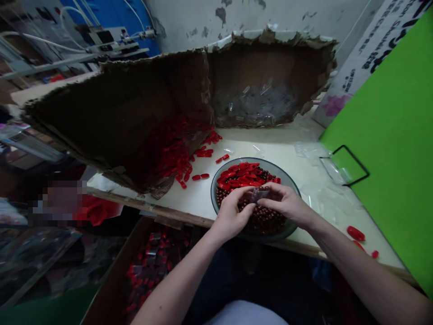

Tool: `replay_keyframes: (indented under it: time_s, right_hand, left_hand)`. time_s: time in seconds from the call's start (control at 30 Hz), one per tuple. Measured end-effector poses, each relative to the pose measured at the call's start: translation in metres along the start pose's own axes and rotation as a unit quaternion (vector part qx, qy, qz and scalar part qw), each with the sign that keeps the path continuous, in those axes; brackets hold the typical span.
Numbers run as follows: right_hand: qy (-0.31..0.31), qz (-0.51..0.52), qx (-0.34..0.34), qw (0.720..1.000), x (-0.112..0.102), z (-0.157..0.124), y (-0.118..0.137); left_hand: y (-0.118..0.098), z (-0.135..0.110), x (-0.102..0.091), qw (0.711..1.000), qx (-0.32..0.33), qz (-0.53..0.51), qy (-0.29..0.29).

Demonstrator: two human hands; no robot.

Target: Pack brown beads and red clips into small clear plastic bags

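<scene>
Over a grey round bowl (293, 180), my left hand (236, 210) and my right hand (284, 203) meet. Between their fingertips is a small clear plastic piece (260, 195), gripped from both sides; dark brown beads show at its far edge. Brown beads (269, 219) fill the near part of the bowl. Glossy red plastic pieces (241, 175) lie heaped on the beads in the far part. The fingers of both hands are closed in a pinch, and part of the clear piece is hidden behind them.
Behind the bowl, torn cardboard boxes hold red pieces (172, 140) and clear plastic pieces (260, 104). A green panel (389, 149) with a black wire handle (363, 167) borders the right side. Below the table edge, a carton holds red-and-clear pieces (152, 257). Loose red pieces (356, 233) lie at right.
</scene>
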State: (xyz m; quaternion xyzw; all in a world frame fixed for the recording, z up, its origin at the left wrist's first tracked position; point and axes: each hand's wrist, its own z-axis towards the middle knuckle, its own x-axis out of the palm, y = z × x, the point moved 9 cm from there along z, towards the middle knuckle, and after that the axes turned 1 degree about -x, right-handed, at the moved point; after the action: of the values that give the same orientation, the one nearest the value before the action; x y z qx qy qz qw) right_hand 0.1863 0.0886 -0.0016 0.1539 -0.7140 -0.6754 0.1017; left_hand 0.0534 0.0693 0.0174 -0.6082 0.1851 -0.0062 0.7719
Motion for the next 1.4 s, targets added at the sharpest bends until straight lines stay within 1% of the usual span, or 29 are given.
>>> replay_keyframes:
  time_s: [0.07,0.2,0.3,0.4,0.5,0.6,0.67,0.73,0.83,0.93,1.03,1.13,1.27,1.33,1.4]
  right_hand:
    - [-0.003,-0.018,-0.019,1.0,0.0,-0.002,0.01]
    - [-0.028,-0.099,-0.054,0.993,-0.01,-0.008,0.03]
    - [-0.034,-0.157,-0.08,0.984,-0.019,-0.012,0.046]
    - [-0.011,-0.19,-0.075,0.979,-0.022,-0.013,0.054]
    - [0.028,-0.199,-0.044,0.979,-0.019,-0.013,0.053]
    - [0.067,-0.218,-0.036,0.973,-0.01,-0.013,0.051]
    - [0.078,-0.24,-0.039,0.967,-0.006,-0.012,0.049]
    - [0.074,-0.243,-0.046,0.966,-0.005,-0.011,0.049]
    - [0.063,-0.247,-0.068,0.964,-0.004,-0.01,0.053]
    - [0.085,-0.287,-0.079,0.951,0.004,-0.008,0.06]
    - [0.108,-0.318,-0.068,0.939,0.009,-0.006,0.066]
    - [0.112,-0.331,-0.054,0.935,0.005,-0.004,0.066]
    - [0.092,-0.32,-0.031,0.943,-0.01,-0.003,0.054]
    - [0.102,-0.341,-0.022,0.934,-0.013,-0.004,0.044]
    - [0.101,-0.373,-0.034,0.922,-0.013,-0.005,0.04]
  left_hand:
    - [0.002,0.004,0.007,0.997,-0.025,-0.069,0.003]
    - [0.003,0.01,0.011,0.988,-0.055,-0.143,-0.015]
    - [0.002,0.011,0.014,0.978,-0.081,-0.191,0.01]
    - [0.002,0.009,0.016,0.972,-0.091,-0.211,0.046]
    - [0.005,0.006,0.016,0.973,-0.1,-0.197,0.067]
    - [0.006,0.003,0.014,0.978,-0.1,-0.166,0.079]
    - [0.005,0.002,0.01,0.983,-0.096,-0.139,0.077]
    - [0.004,0.002,0.006,0.984,-0.099,-0.126,0.077]
    - [0.003,0.002,0.006,0.978,-0.115,-0.15,0.093]
    - [0.003,0.0,0.008,0.966,-0.132,-0.19,0.113]
    - [0.005,-0.001,0.011,0.953,-0.148,-0.233,0.125]
    - [0.007,-0.001,0.009,0.948,-0.151,-0.254,0.12]
    - [0.014,0.0,0.003,0.945,-0.161,-0.267,0.095]
    - [0.018,-0.001,0.002,0.94,-0.167,-0.287,0.085]
    - [0.02,-0.001,0.001,0.935,-0.169,-0.304,0.076]
